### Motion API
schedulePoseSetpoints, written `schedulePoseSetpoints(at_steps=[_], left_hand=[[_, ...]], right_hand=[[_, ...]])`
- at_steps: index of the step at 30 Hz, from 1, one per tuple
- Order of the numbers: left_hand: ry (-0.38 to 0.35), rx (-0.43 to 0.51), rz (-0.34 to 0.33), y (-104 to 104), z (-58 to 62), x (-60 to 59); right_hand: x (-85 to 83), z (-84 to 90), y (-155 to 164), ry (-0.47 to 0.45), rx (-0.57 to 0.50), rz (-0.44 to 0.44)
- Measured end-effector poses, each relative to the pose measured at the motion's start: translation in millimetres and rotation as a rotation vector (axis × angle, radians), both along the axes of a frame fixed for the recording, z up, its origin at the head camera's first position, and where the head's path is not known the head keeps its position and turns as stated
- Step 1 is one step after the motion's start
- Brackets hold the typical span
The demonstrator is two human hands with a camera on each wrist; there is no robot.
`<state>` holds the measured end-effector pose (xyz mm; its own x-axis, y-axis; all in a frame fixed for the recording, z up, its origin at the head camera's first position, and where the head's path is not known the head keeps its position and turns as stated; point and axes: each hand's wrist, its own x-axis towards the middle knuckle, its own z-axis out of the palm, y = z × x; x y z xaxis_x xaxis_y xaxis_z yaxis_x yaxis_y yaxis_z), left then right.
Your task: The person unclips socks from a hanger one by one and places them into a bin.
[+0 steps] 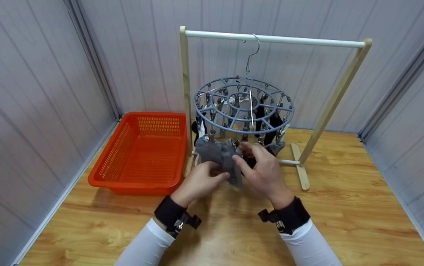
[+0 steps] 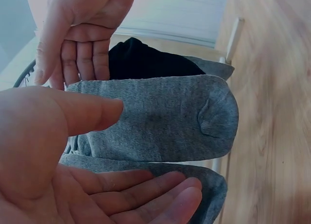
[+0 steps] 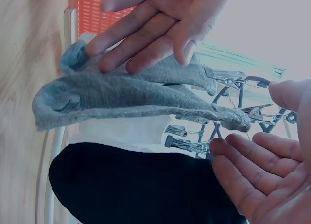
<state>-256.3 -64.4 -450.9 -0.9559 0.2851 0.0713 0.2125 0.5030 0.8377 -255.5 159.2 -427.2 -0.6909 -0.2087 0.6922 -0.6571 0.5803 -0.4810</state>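
A round blue-grey clip hanger (image 1: 243, 130) hangs by its hook from a white rod on a wooden rack (image 1: 332, 103). Socks dangle from its clips. At the hanger's front edge a grey sock (image 1: 217, 152) (image 2: 165, 117) (image 3: 126, 97) is clipped by its cuff. My left hand (image 1: 200, 181) (image 2: 48, 161) holds this sock between thumb and fingers. My right hand (image 1: 263, 170) (image 3: 272, 175) is beside it with relaxed fingers, one fingertip touching the sock near the metal clips (image 3: 233, 78). A black sock (image 2: 146, 61) (image 3: 136, 185) hangs just behind.
An orange plastic basket (image 1: 141, 151) stands on the wooden floor (image 1: 345, 207) left of the rack, close to its left post. Grey panel walls close in the left, back and right. The rack's feet rest behind my hands.
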Motion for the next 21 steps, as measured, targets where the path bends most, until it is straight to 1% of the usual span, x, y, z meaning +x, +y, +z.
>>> schedulePoseSetpoints(at_steps=[4,8,11,15,21], left_hand=[[-0.013,0.024,-0.013,0.2,-3.2,-1.9],[-0.009,0.06,-0.032,1.5,-6.7,-4.3],[-0.02,0.125,-0.046,3.6,-10.4,-6.6],[-0.044,0.209,-0.048,6.4,-16.2,-9.5],[-0.064,0.225,-0.028,7.1,-22.1,-10.6]], right_hand=[[-1.9,0.7,-3.5,-0.016,0.001,-0.009],[-3.2,1.4,-5.6,-0.01,0.009,-0.017],[-3.3,1.9,-6.4,-0.012,0.006,-0.017],[-2.1,1.9,-7.1,-0.027,-0.002,-0.007],[-1.9,0.2,-7.4,-0.027,-0.012,0.003]])
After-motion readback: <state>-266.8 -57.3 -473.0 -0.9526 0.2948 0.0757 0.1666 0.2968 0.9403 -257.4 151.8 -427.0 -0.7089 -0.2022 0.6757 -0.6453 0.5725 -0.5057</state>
